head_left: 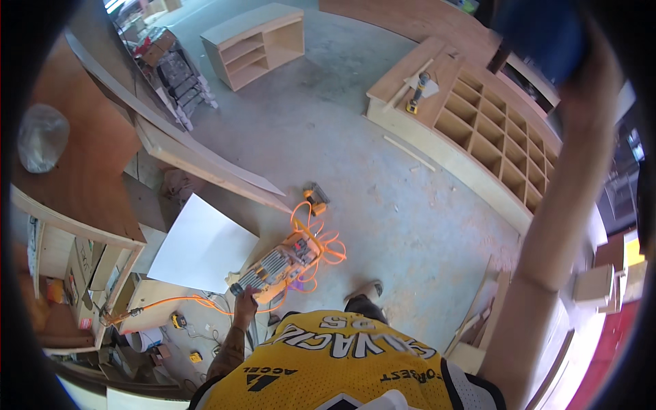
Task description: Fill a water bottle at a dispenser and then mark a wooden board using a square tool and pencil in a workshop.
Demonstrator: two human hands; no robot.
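White lettering (352, 344) with digits (333, 322) and black lettering (410, 376) mark the yellow jersey (328, 379).

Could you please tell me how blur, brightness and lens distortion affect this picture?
Head view: the right hand and the dark blue object at it are smeared, probably by motion; the orange machine looks clearer; the white sheet is bright and nearly featureless; the long wooden panel at the top bows; the picture's corners go black.

There is room over the grey floor (355, 137), but orange hose (344, 257) loops crowd the orange machine (279, 263).
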